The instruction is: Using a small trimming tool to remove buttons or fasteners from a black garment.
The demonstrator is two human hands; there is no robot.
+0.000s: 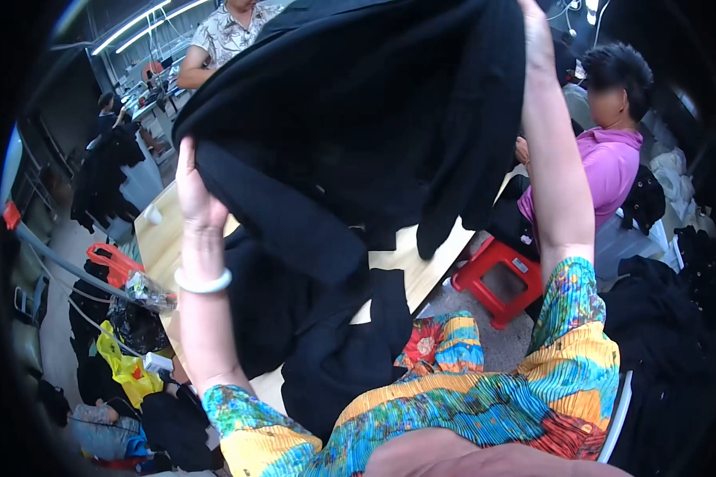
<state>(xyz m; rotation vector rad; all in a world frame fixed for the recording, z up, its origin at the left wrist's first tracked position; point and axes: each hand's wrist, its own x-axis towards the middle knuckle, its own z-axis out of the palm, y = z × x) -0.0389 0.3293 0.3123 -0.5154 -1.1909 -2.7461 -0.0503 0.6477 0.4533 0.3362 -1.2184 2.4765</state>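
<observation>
A black long-sleeved garment [350, 119] is stretched out in the air before me, and its sleeves hang down. My left hand [199, 195] is closed on its left edge, thumb showing in front and fingers hidden by the cloth. Up at the top edge of the picture, my right hand [531, 11] grips the opposite side; most of its fingers are out of sight. Beneath the raised cloth, more black garments [334, 374] lie on a pale wooden table [163, 230] and hang toward my lap.
A red plastic stool [501, 278] stands right of the table. Beside it sits a person in a pink shirt [612, 171]; another in a patterned shirt [227, 40] stands beyond the table. Bags [123, 366] and a cable lie left. Dark cloth [652, 342] is heaped at right.
</observation>
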